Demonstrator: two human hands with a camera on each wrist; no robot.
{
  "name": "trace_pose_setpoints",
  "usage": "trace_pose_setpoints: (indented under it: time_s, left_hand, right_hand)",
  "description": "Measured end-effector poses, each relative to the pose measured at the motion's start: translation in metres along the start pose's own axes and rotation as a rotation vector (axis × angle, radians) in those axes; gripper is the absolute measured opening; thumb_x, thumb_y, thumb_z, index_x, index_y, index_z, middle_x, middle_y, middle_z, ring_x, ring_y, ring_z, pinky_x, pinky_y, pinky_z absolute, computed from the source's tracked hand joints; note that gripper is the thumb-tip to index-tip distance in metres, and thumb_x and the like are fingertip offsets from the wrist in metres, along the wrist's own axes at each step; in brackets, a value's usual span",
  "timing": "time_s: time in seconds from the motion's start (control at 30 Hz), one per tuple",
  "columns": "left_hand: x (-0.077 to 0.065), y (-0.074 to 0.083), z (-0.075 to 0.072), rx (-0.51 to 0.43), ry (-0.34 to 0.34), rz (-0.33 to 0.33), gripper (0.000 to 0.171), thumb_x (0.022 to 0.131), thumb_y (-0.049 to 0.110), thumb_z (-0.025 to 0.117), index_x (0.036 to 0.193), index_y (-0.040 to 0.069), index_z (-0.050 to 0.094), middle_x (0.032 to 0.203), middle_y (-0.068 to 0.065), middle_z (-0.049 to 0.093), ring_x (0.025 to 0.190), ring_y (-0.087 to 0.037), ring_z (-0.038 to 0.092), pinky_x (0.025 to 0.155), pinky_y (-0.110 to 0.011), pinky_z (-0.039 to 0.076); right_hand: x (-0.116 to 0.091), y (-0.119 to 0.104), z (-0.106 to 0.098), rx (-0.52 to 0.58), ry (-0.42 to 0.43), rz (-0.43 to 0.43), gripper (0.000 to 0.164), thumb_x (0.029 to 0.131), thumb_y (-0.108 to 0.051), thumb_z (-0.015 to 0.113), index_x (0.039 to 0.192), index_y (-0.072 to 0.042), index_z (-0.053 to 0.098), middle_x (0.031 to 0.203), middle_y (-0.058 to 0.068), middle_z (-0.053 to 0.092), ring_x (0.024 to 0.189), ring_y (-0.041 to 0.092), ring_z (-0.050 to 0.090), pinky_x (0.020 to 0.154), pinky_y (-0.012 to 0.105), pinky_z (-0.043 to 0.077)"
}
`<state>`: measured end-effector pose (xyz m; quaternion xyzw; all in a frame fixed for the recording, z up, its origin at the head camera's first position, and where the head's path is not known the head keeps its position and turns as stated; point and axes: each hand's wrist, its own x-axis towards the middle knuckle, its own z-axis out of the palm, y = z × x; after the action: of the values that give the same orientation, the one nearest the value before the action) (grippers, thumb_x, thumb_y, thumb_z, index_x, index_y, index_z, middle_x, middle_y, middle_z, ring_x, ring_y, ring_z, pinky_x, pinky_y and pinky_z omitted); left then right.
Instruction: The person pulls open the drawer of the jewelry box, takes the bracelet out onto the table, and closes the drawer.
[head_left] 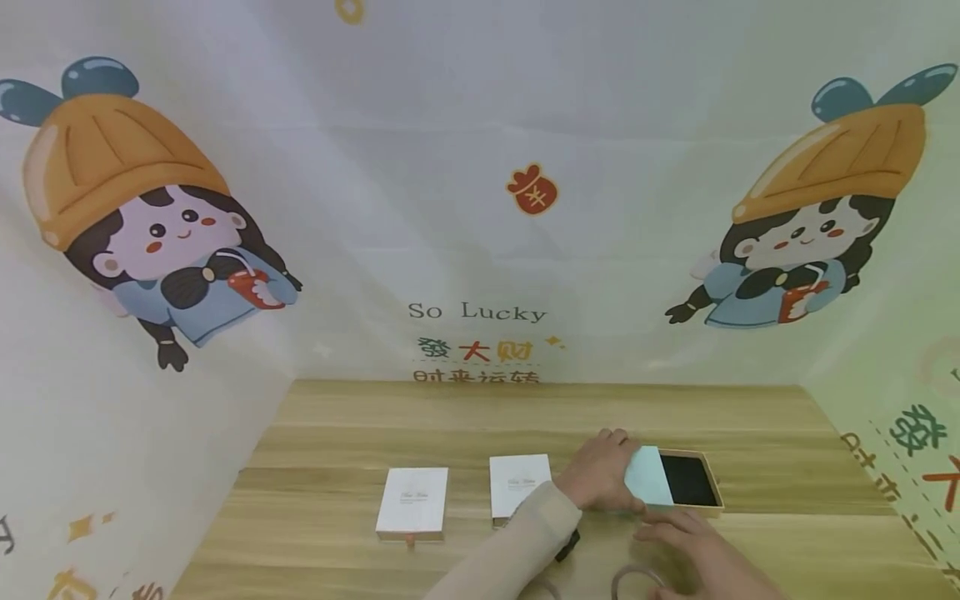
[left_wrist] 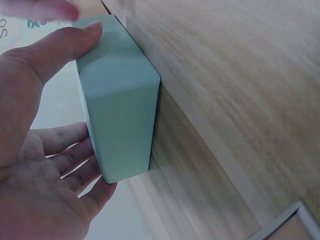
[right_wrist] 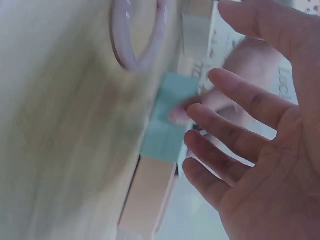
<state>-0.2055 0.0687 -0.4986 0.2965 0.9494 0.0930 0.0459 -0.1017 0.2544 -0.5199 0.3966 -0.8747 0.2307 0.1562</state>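
Observation:
My left hand point(head_left: 600, 471) grips the pale teal sleeve of a small drawer-type box point(head_left: 647, 477). In the left wrist view the thumb lies on one side of the teal sleeve point(left_wrist: 120, 120) and the fingers on the other. The box's tray point(head_left: 693, 479), lined in black, sticks out of the sleeve to the right. Beside the box's near side, my right hand point(head_left: 686, 546) holds nothing; its fingers look spread and relaxed in the right wrist view. A pale pinkish bangle point(right_wrist: 120, 37) lies on the table near the right hand.
Two white boxes with small printed lettering stand to the left: one white box point(head_left: 412, 500) farther off, another white box point(head_left: 517, 477) partly behind the left arm. The wooden table point(head_left: 322, 450) meets a printed cloth backdrop point(head_left: 480, 267).

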Motion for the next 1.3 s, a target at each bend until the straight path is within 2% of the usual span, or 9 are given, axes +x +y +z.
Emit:
trace_pose_setpoints:
  time_s: [0.1,0.3,0.5,0.63,0.83,1.0,1.13,1.3]
  left_hand:
    - [-0.001,-0.002,-0.001,-0.009,0.004,-0.010,0.091,0.076,0.058,0.085,0.151,0.019,0.050,0.144,0.009,0.054,0.128,-0.008,0.050,0.112,-0.024,0.043]
    - [0.000,0.000,-0.001,0.000,0.012,-0.005,0.091,0.075,0.058,0.086,0.149,0.019,0.051,0.140,0.009,0.056,0.121,-0.007,0.051,0.108,-0.023,0.045]
    - [0.001,0.000,-0.001,-0.024,0.018,-0.004,0.089,0.075,0.054,0.087,0.148,0.019,0.052,0.135,0.009,0.057,0.114,-0.006,0.051,0.103,-0.021,0.046]
    - [0.001,0.000,0.000,-0.030,0.011,-0.011,0.088,0.075,0.054,0.087,0.149,0.019,0.052,0.137,0.009,0.057,0.118,-0.007,0.051,0.106,-0.022,0.045]
    - [0.001,0.000,-0.001,-0.025,0.004,-0.022,0.091,0.074,0.055,0.087,0.150,0.021,0.050,0.141,0.009,0.055,0.120,-0.006,0.050,0.108,-0.021,0.043]
    - [0.001,0.001,-0.002,-0.025,0.009,-0.019,0.089,0.075,0.054,0.087,0.149,0.020,0.051,0.141,0.009,0.055,0.118,-0.006,0.050,0.106,-0.020,0.043]
    - [0.001,0.001,-0.002,-0.024,0.013,-0.015,0.088,0.076,0.054,0.086,0.149,0.020,0.051,0.140,0.009,0.056,0.118,-0.006,0.050,0.107,-0.021,0.043]
    - [0.000,0.001,-0.002,-0.025,0.014,-0.017,0.088,0.075,0.054,0.086,0.148,0.020,0.052,0.140,0.009,0.056,0.118,-0.006,0.051,0.108,-0.021,0.043]
  right_hand:
    - [0.003,-0.005,-0.014,0.007,-0.021,0.149,0.054,0.075,-0.035,0.091,0.124,-0.024,0.070,0.130,-0.002,0.065,0.117,0.013,0.056,0.086,0.028,0.056]
    - [0.010,-0.003,-0.040,0.027,-0.023,0.370,0.054,0.081,-0.035,0.087,0.129,-0.024,0.067,0.132,-0.002,0.065,0.115,0.017,0.063,0.086,0.033,0.058]
    - [0.018,0.014,-0.055,0.174,-0.021,0.575,0.052,0.094,-0.036,0.075,0.139,-0.014,0.061,0.136,0.011,0.065,0.119,0.032,0.064,0.091,0.042,0.059]
    - [0.020,0.031,-0.059,0.298,-0.037,0.687,0.055,0.102,-0.037,0.063,0.144,-0.004,0.054,0.140,0.023,0.061,0.123,0.041,0.061,0.093,0.047,0.058]
    - [0.021,0.053,-0.063,0.365,-0.063,0.832,0.062,0.107,-0.046,0.049,0.150,-0.002,0.047,0.144,0.028,0.056,0.124,0.044,0.061,0.091,0.051,0.058]
    - [0.019,0.069,-0.063,0.438,-0.061,0.947,0.068,0.107,-0.050,0.043,0.152,0.001,0.043,0.149,0.032,0.050,0.124,0.042,0.063,0.095,0.046,0.058]
    - [0.017,0.079,-0.060,0.474,-0.049,1.029,0.065,0.109,-0.045,0.042,0.150,0.005,0.043,0.145,0.031,0.054,0.114,0.032,0.069,0.087,0.035,0.059]
    - [0.013,0.089,-0.052,0.541,-0.035,1.089,0.051,0.109,-0.026,0.046,0.141,0.013,0.049,0.116,0.024,0.073,0.090,0.011,0.071,0.074,0.028,0.060]
